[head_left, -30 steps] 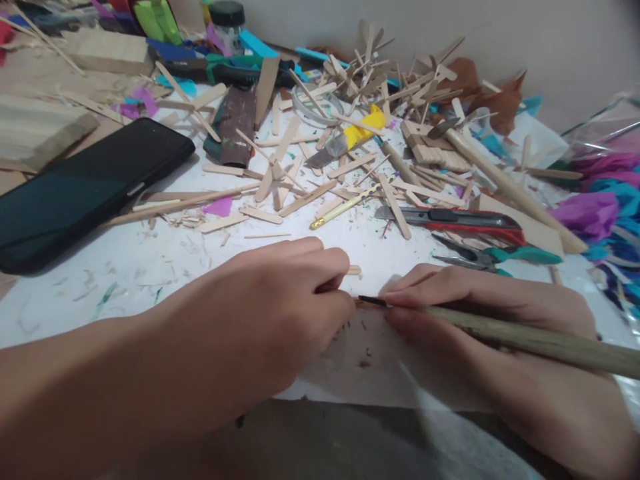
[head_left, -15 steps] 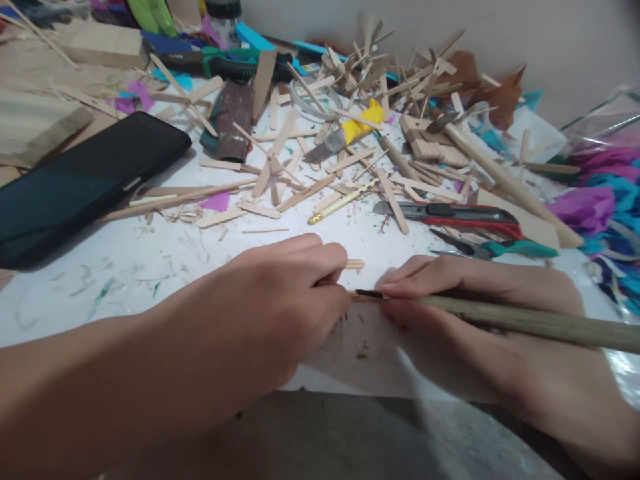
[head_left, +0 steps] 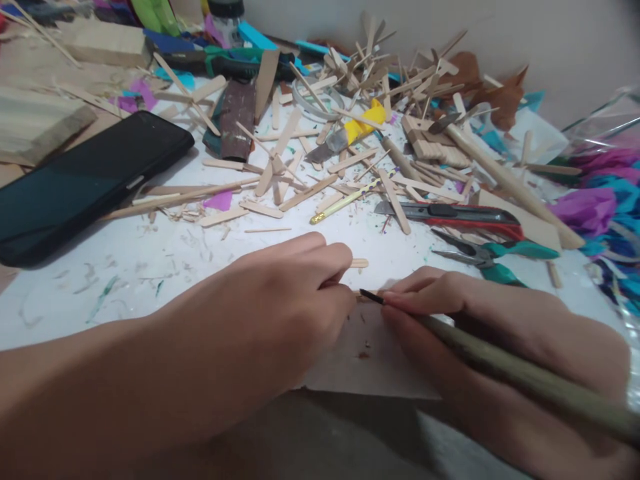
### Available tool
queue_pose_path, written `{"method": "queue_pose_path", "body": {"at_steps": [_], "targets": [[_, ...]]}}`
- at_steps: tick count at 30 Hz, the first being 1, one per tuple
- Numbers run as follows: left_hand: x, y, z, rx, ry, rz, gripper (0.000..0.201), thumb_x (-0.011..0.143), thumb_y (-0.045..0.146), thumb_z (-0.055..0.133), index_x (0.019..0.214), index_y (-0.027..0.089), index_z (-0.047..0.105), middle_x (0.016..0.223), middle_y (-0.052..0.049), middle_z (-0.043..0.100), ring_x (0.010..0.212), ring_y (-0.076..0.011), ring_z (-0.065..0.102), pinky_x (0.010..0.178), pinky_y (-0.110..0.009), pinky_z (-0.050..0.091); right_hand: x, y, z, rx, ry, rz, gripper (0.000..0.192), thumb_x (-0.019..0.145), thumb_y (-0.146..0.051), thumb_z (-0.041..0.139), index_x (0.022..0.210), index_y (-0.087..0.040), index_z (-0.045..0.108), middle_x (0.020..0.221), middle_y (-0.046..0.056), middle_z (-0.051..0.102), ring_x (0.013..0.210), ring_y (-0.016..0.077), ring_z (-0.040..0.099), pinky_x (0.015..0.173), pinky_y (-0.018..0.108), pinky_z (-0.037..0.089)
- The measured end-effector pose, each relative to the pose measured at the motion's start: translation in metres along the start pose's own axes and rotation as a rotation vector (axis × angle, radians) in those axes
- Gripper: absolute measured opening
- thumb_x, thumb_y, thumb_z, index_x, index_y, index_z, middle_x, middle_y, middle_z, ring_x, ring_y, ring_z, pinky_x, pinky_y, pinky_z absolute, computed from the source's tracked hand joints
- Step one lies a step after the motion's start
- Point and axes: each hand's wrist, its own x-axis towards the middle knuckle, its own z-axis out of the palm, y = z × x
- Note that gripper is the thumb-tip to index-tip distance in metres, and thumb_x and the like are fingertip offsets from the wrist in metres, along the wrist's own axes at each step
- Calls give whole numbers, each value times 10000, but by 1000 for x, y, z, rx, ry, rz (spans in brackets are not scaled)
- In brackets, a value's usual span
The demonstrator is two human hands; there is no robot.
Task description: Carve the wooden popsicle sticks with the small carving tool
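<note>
My left hand (head_left: 285, 313) is closed and pressed down near the front of the white paper, pinching a thin wooden stick (head_left: 358, 293) that is mostly hidden by my fingers. The rounded end of a craft stick (head_left: 360, 263) pokes out beyond my knuckles; I cannot tell if my hand holds it too. My right hand (head_left: 445, 300) is wrapped around a carving knife (head_left: 500, 360) with a long round wooden handle. My fingertips pinch it close to its narrow dark blade, whose tip rests at the thin stick beside my left thumb.
A black phone (head_left: 90, 180) lies at left. Behind my hands are scattered craft sticks, a patterned pencil (head_left: 350, 197), a yellow-handled blade (head_left: 350, 133), a red-and-black box cutter (head_left: 450, 217) and green-handled pliers (head_left: 493, 253). Colored paper (head_left: 590, 207) is heaped at right. The table edge is close in front.
My right hand has turned the knife, its handle end swinging down toward me and its blade tilting off the line of the stick. My left hand stays almost in place.
</note>
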Motion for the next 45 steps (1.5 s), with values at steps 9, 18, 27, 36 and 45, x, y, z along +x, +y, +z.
{"method": "queue_pose_path", "body": {"at_steps": [9, 18, 27, 36, 45], "targets": [[0, 2, 0, 40, 27, 59, 302, 949, 1, 637, 735, 181, 753, 768, -41, 616, 850, -237, 512, 736, -369, 389, -9, -3, 5, -90, -19, 31, 163, 1012, -273, 648, 860, -309, 693, 891, -13, 868, 681, 215, 819, 494, 314, 549], [1, 0, 3, 78, 59, 81, 349, 956, -11, 614, 692, 183, 737, 721, -42, 607, 796, -232, 469, 704, -379, 359, -4, -9, 4, 11, 49, 117, 172, 965, -228, 692, 822, -316, 725, 784, -65, 819, 572, 139, 709, 474, 241, 495], [-1, 1, 2, 33, 56, 50, 330, 964, -14, 587, 747, 180, 744, 752, -44, 604, 797, -229, 481, 717, -373, 369, -3, -6, 8, 81, 49, 69, 181, 963, -198, 672, 824, -311, 695, 802, -60, 815, 588, 139, 715, 479, 246, 485], [1, 5, 8, 54, 84, 4, 311, 870, -48, 623, 671, 189, 650, 716, -35, 568, 763, -217, 468, 712, -361, 352, 0, -9, 8, -72, -12, -18, 222, 950, -194, 621, 743, -275, 615, 742, -32, 816, 546, 152, 745, 464, 254, 484], [1, 7, 9, 64, 106, -28, 278, 855, -40, 644, 713, 194, 591, 734, -15, 559, 717, -195, 437, 655, -340, 327, -3, -8, 10, 25, 18, -19, 247, 953, -151, 620, 739, -275, 619, 717, -59, 804, 503, 122, 705, 467, 229, 479]]}}
